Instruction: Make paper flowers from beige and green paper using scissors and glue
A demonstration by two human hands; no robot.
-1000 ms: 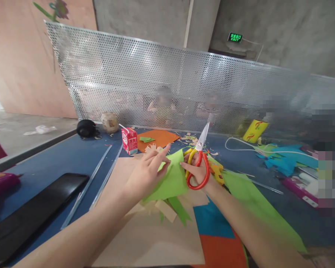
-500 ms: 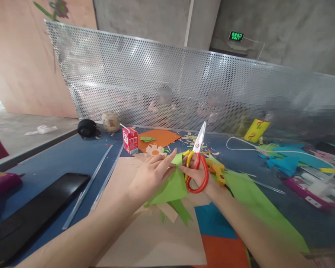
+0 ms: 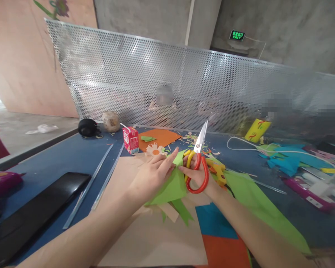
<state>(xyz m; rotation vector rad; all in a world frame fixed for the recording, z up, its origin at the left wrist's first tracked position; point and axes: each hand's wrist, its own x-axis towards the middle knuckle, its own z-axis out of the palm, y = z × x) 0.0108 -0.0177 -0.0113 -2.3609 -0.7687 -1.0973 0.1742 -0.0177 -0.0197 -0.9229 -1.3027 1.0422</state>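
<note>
Green paper [image 3: 171, 190] is held between your hands, above a larger beige sheet [image 3: 156, 242] on the surface [image 3: 53, 160], apparently gripped from both sides to steady it. Your left hand [image 3: 153, 173] has a closed grip, pinching the paper. Your right hand [image 3: 197, 171] carries scissors [image 3: 198, 147], blades pointing away, probably to free its fingertips; that grip is closed on them, thumb meeting the paper.

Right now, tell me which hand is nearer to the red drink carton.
Left. The left hand is in front of the red drink carton and slightly to its right, at the green paper; the right hand, holding the scissors, is farther off to the right.
</note>
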